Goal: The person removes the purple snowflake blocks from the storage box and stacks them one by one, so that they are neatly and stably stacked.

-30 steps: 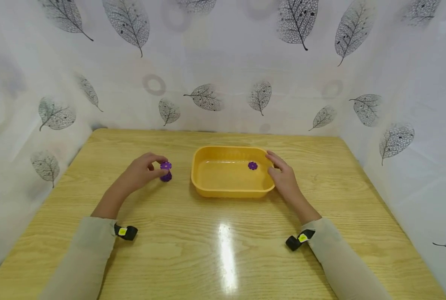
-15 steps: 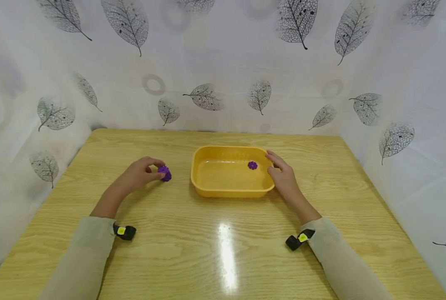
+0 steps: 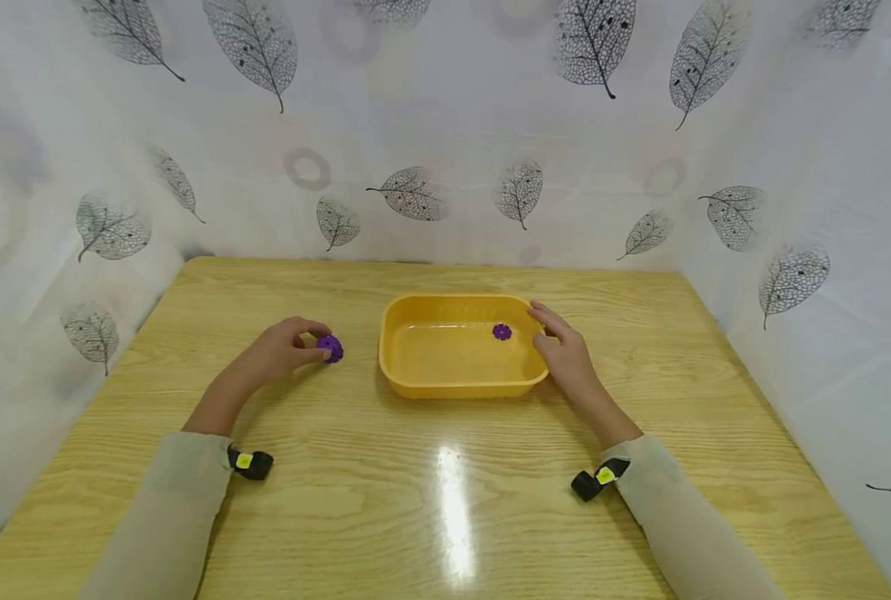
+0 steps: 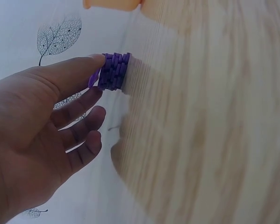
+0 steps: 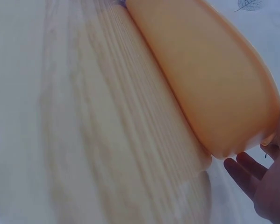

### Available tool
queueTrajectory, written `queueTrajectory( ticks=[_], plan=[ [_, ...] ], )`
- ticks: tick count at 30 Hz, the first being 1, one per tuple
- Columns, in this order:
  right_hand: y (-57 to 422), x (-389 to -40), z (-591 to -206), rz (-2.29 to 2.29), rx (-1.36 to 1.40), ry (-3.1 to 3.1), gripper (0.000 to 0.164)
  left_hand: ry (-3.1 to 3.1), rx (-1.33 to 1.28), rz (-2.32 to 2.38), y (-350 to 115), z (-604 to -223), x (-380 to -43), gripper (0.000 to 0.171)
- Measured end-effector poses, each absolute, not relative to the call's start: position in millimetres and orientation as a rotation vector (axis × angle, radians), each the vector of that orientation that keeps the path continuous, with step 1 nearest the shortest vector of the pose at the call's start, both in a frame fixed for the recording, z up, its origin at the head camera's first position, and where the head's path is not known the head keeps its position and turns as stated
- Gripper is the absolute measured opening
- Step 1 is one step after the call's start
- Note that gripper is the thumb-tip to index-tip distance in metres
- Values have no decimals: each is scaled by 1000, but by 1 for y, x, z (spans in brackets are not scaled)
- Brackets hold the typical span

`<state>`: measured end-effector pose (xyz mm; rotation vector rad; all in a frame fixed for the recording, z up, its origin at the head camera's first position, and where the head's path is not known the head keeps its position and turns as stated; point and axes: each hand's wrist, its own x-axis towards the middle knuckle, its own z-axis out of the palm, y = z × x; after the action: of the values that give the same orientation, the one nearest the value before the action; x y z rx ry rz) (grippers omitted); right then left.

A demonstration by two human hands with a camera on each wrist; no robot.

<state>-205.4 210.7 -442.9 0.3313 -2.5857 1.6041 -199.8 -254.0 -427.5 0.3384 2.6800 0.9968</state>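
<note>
Left of the yellow plastic basin [image 3: 460, 387], a short stack of purple flower-shaped discs [image 4: 114, 72] stands on the table. Thumb and forefinger of my left hand [image 3: 276, 348] pinch a purple flower-shaped disc [image 4: 93, 78] right at the top of that stack; it shows tilted in the left wrist view. The other left fingers are loosely bent and touch nothing. My right hand [image 3: 569, 354] holds the basin by its right end, thumb and forefinger at the rim, other fingers along the outer wall. One purple disc [image 3: 502, 332] lies inside the basin, toward its right end.
The wooden table [image 3: 355, 492] extends in front of and around the basin. A pale curtain [image 3: 445, 108] printed with leaves closes off the back and both sides.
My left hand has lowered the pinched disc onto the stack, so the two now overlap. The basin has shifted very slightly toward me and left. My right hand stays at its end.
</note>
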Motion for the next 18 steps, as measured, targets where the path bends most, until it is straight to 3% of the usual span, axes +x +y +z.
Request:
queueTrajectory(
  ticks=[18],
  plan=[
    [211,-207,-444,1583,308,-2557,43,2649,319,997,-257,-431,-201,51]
  ],
)
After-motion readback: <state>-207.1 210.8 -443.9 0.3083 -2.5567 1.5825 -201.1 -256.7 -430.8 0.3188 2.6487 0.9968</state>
